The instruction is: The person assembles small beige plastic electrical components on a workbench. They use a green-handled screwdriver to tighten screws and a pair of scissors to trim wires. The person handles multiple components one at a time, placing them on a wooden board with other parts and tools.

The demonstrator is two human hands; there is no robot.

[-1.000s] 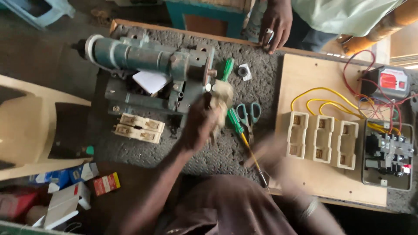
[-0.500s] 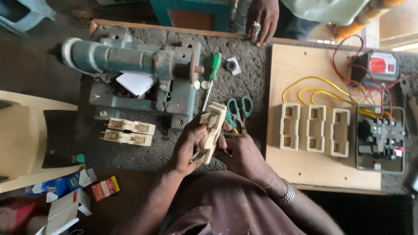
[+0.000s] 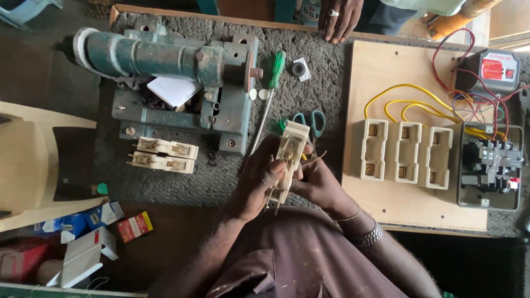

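Note:
My left hand (image 3: 255,185) grips a cream ceramic fuse carrier (image 3: 287,159), held upright over the near edge of the dark rubber mat (image 3: 221,176). My right hand (image 3: 319,183) touches the carrier's right side, fingers pinched at its brass terminal with thin wire ends sticking out. Two more cream fuse carriers (image 3: 161,154) lie on the mat to the left. A green-handled screwdriver (image 3: 270,91) and green-handled scissors (image 3: 312,120) lie just beyond my hands.
A green cast-iron machine (image 3: 165,66) fills the mat's left. A wooden board (image 3: 364,72) on the right carries three cream fuse bases (image 3: 406,154), yellow wires, a grey switch unit (image 3: 488,165) and a red-labelled box (image 3: 494,69). Another person's hand (image 3: 339,19) rests at the far edge. Small cartons (image 3: 83,232) lie lower left.
My left hand lifted the fuse carrier from near the machine and brought it toward me. My right hand came in and joined it on the carrier.

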